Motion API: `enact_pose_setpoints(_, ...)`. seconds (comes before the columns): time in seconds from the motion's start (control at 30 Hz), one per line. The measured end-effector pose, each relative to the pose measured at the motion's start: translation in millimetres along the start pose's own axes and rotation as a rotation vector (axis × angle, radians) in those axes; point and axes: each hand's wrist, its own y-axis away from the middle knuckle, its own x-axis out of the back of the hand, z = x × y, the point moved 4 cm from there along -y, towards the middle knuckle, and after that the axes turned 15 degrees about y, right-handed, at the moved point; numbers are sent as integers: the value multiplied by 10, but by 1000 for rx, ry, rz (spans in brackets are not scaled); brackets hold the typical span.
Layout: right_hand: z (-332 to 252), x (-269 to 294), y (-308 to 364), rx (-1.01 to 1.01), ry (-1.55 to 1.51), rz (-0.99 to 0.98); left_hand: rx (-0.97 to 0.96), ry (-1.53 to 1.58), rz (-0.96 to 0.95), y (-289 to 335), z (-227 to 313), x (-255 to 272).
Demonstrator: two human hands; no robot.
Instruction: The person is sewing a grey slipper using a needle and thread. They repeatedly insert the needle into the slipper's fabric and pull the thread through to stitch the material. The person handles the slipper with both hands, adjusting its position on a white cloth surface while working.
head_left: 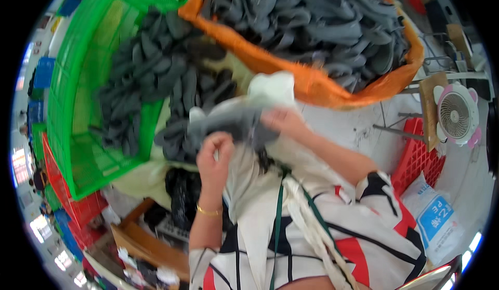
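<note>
A grey shoe-shaped piece (226, 123), blurred by motion, lies across my lap in front of me. My left hand (214, 154) is closed in a pinch at its near edge. Over its right end, my right hand (283, 121) has its fingers curled onto the grey material; they are smeared a little. More grey pieces (174, 140) are heaped just beyond my left hand. A white cloth-like sheet (273, 88) shows behind the held piece, next to my right hand.
At the left stands a green plastic crate (67, 134), with grey pieces spilling from it. An orange sack (322, 90) full of similar pieces lies ahead. To the right are a fan (457, 114), a red crate (416, 157) and a white-and-blue bag (435, 220). A black plastic bag (182, 199) sits by my left forearm.
</note>
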Motion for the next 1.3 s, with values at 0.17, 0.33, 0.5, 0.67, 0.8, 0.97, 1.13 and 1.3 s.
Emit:
enact_pose_setpoints(0.17, -923, 1051, -323, 153, -297, 298, 76, 75, 98, 6, -10, 158)
enact_pose_setpoints(0.33, -704, 879, -336, 159, -176, 219, 91, -312, -117, 185, -440, -42)
enact_pose_setpoints(0.5, -120, 355, 19, 3, -174, 43, -110, -863, -509, 162, -738, -548)
enact_pose_setpoints(0.67, -48, 101, 285, -22, -46, -75, -160, -962, -691, 211, -1000, -647)
enact_pose_setpoints(0.8, -26, 55, 458, 37, 126, -94, -60, -784, -632, 115, -832, -440)
enact_pose_setpoints(0.97, 57, -43, 526, 76, 294, -106, 99, -525, -467, 120, -591, -193)
enact_pose_setpoints(1.13, -117, -196, 579, 234, 402, -111, -222, -799, -640, 243, -816, -506)
enact_pose_setpoints(1.3, -255, -177, 642, 299, 468, -93, -196, -839, -723, 252, -1048, -535)
